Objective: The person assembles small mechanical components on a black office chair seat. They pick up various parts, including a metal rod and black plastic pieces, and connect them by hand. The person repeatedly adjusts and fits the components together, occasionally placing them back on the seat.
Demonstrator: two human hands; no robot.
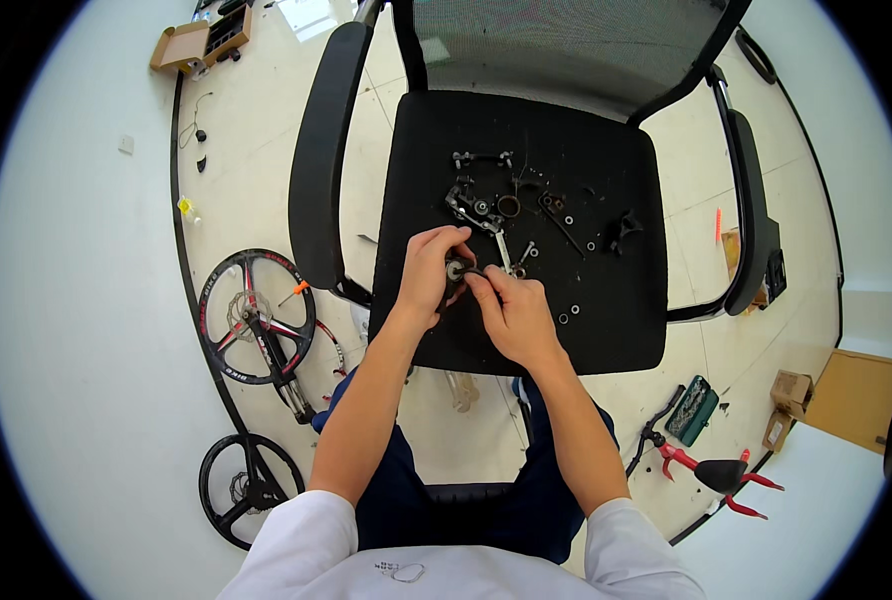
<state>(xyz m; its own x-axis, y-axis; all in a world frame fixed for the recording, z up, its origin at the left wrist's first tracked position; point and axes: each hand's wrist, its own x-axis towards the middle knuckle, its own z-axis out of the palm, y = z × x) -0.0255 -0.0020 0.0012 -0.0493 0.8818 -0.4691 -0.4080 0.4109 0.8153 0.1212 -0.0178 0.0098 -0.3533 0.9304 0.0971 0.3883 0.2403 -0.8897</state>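
Observation:
Above the front half of a black office chair seat [606,290], my two hands meet over a small dark round part with a pale metal centre [455,270]. My left hand [432,268] is closed around it from the left. The fingers of my right hand [512,310] pinch at its right side; what exactly they grip is hidden. Just beyond my hands lie a silver and black metal linkage [463,205], a brown ring [508,206] and a bolt [528,248]. Farther back is a short bar with metal ends [482,158]. Several small washers [575,310] lie to the right, with a black knob-like part [625,231].
Armrests [328,150] flank the seat, and a mesh backrest [566,50] rises behind. On the floor at left are a red-and-black spoked wheel [256,316] and a black wheel [251,490]. A red bicycle frame [681,460], a green toolbox [692,411] and cardboard boxes [792,392] lie at right.

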